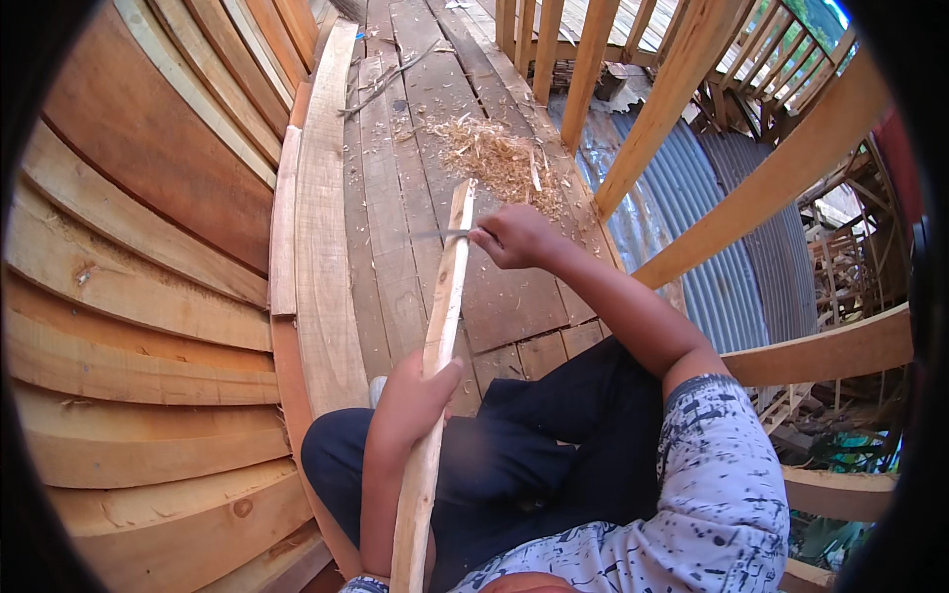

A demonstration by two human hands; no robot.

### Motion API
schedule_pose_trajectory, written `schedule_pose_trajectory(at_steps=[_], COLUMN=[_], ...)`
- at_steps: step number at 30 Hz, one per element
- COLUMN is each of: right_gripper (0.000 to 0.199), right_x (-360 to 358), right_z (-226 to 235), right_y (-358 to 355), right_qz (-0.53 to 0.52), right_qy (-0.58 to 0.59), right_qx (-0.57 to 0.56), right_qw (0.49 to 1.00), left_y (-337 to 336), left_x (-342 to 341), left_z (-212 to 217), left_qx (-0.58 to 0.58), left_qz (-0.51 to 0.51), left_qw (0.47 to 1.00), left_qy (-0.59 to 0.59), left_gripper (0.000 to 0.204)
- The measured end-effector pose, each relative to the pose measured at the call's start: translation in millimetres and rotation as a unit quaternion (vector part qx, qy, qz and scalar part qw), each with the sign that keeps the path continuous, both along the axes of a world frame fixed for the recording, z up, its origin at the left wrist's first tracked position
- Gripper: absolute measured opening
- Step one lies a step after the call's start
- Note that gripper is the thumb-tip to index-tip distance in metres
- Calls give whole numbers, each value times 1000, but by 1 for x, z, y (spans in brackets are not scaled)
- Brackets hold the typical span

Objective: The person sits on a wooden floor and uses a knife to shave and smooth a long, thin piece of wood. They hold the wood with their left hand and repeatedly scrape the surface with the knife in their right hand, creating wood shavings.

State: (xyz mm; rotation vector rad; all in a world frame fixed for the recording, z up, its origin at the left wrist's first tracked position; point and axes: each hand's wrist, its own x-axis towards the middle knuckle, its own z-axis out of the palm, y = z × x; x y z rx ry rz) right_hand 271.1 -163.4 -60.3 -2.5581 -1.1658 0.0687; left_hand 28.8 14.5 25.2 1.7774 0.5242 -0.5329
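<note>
A long, narrow wooden stick (447, 287) slants away from my body, its near end passing under my left forearm's side and its far end over the floor. Around its middle, my left hand (410, 395) is closed, thumb along the top. Farther out, my right hand (512, 237) is closed on the handle of a knife (440, 234). The thin blade crosses the stick near its far end and is blurred along its left part. Most of the handle is hidden in my fist.
Wood shavings (494, 158) lie piled on the plank floor (514, 306) beyond the stick. A board wall (148, 257) rises at the left, with a long plank (324, 217) along its foot. Wooden railing posts (682, 109) stand at the right, above corrugated metal sheets (682, 217). A thin twig (390, 79) lies farther off.
</note>
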Motion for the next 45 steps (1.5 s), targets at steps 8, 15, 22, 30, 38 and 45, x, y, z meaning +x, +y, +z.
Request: schedule_pose_trajectory(at_steps=[8,15,22,30,38,45], right_gripper=[51,45,44,45,39,56], right_x=[0,8,20,27,36,81], right_z=[-2,-6,-16,-12,-24,-27], right_y=[4,2,-1,-10,-10,-69], right_qz=[76,-8,-95,-102,-138,-314], right_qy=[-19,1,21,-10,-28,1], right_qx=[22,6,60,45,105,-88], right_qw=[997,1000,993,994,984,945], left_y=[0,0,-7,-8,-4,-17], left_x=[-1,1,-5,-7,-7,-21], left_z=[-11,-10,-1,8,11,27], left_qx=[13,5,-9,-24,-46,-73], left_qz=[10,4,21,20,25,15], left_qw=[1000,1000,1000,999,999,997], left_qy=[3,4,4,-7,-10,-11], left_gripper=[37,38,36,35,38,36])
